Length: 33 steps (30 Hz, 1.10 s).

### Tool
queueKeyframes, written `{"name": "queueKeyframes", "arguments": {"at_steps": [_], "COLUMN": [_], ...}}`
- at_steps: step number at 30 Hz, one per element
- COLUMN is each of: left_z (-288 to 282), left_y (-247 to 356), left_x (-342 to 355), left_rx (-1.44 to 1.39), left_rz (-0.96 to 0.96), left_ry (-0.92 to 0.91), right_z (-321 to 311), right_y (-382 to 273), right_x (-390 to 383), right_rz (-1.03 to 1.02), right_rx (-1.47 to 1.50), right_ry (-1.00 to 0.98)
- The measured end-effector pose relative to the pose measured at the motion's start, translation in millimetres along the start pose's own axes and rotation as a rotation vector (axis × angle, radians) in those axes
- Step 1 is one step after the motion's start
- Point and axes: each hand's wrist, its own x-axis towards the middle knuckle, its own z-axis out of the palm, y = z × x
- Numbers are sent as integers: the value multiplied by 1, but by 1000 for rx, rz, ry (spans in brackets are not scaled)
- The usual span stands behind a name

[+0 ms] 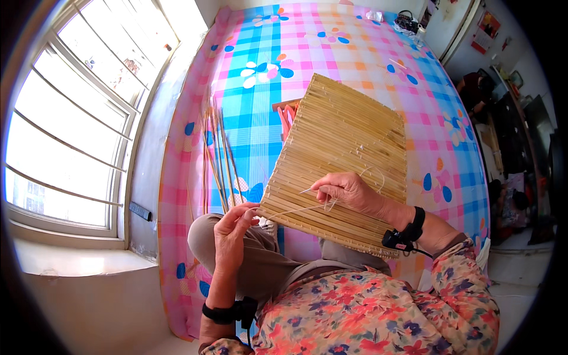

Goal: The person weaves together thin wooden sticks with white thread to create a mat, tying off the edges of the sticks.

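Note:
A mat of narrow tan slats lies across my lap, its left edge stitched with pale thread. My right hand is over the lower part of the mat, thumb and fingers pinched on a thin needle that points left. White thread runs from near that hand to the mat's lower left corner, with loose loops beside my right fingers. At that corner, my left hand is closed, thumb against forefinger, on the thread's end or the mat's edge; its fingers partly hide which.
Several long thin sticks lie left of the mat on the checked, flowered bed cover. Something pink in a wooden frame shows behind the mat. A dark remote control rests on the ledge under the barred window.

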Motion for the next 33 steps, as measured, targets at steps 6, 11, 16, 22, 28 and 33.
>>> {"name": "queueKeyframes", "arguments": {"at_steps": [6,11,16,22,28,33], "left_z": [-1,-2,-2,-1,-5,-1], "left_y": [-5,-9,-10,-10,-12,-10], "left_x": [1,1,0,-1,-2,-1], "left_rx": [-80,-69,-82,-57,32,-8], "left_rz": [63,75,76,95,156,148], "left_ry": [-6,-73,-50,-26,-7,-26], "right_z": [-2,-5,1,-4,8,32], "right_y": [-1,10,4,-10,-24,-17], "right_x": [3,6,6,17,36,50], "right_rz": [-139,-317,-382,-517,-463,-688], "right_rx": [-487,-870,-1165,-1320,-966,-989], "right_ry": [82,111,41,-35,111,37]}}
